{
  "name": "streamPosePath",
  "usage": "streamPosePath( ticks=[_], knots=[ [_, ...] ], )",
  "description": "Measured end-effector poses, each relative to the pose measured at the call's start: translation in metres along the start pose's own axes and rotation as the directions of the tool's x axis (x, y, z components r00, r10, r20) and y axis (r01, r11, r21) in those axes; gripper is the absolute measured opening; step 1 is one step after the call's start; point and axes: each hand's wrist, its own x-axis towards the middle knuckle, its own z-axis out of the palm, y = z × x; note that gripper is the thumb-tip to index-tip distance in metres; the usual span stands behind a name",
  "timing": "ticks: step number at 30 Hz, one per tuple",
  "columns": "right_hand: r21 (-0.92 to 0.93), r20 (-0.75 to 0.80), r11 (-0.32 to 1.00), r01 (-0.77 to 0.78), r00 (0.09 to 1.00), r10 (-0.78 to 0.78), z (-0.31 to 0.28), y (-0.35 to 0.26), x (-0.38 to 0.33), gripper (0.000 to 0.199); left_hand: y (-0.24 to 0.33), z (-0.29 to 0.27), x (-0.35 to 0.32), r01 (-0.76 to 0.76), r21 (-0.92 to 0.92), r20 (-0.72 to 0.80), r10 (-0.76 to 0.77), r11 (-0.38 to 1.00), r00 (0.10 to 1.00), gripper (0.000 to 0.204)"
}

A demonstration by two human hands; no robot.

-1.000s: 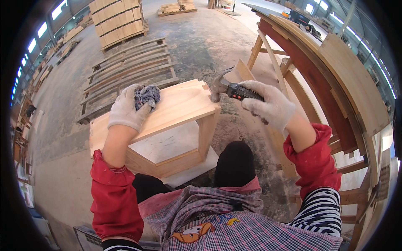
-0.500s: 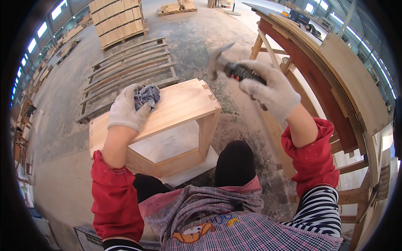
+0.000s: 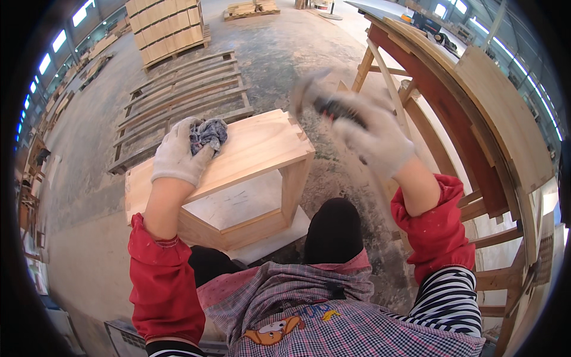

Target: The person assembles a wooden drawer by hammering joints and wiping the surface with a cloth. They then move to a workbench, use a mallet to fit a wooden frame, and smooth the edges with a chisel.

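Observation:
A pale wooden drawer box (image 3: pixel 256 140) with dovetailed corners stands on edge in front of my knees. My left hand (image 3: pixel 178 154), in a whitish work glove, rests on the box's upper board and grips a crumpled blue-grey rag (image 3: pixel 208 136). Raised above the right end of the box is a claw hammer (image 3: pixel 336 109) with a black and red handle. My gloved right hand (image 3: pixel 380 134) is closed round that handle. Motion blurs the hammer head and the right fingers. The hammer is apart from the wood.
A slatted wooden pallet (image 3: pixel 184 101) lies on the floor beyond the box. Farther back stands a strapped stack of boards (image 3: pixel 166 30). To the right, a long wooden workbench (image 3: pixel 428 77) runs close beside my right arm, with a board (image 3: pixel 505 113) along it.
My right hand has moved slightly left and down with the hammer, which is more blurred now. My left hand, the rag and the drawer box have stayed nearly still.

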Motion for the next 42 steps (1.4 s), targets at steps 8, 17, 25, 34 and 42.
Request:
streamPosePath(
  ticks=[8, 17, 25, 34, 42],
  knots=[
    [-0.025, 0.047, 0.999, -0.042, 0.998, 0.043, -0.015, -0.011, 0.009, 0.040, -0.004, 0.001, -0.001, 0.022, -0.016, 0.008, -0.022, 1.000, 1.000, 0.054],
    [-0.019, 0.091, 0.995, -0.098, 0.991, 0.099, -0.013, -0.009, 0.019, 0.041, -0.004, 0.001, -0.001, 0.016, -0.001, 0.018, -0.016, 1.000, 1.000, 0.053],
    [-0.266, 0.128, 0.962, -0.066, 0.986, 0.103, -0.010, 0.005, 0.038, 0.041, 0.001, -0.002, -0.003, 0.006, 0.028, -0.006, -0.006, 1.000, 1.000, 0.052],
    [-0.140, 0.127, 0.983, -0.119, 0.982, 0.137, -0.008, 0.009, 0.007, 0.037, 0.002, -0.001, -0.004, -0.006, 0.021, 0.000, 0.006, 1.000, 1.000, 0.051],
    [-0.098, 0.113, 0.995, -0.002, 0.993, 0.014, -0.008, 0.005, -0.007, 0.037, -0.001, 0.000, -0.002, -0.003, -0.006, 0.002, 0.003, 1.000, 1.000, 0.051]
  ],
)
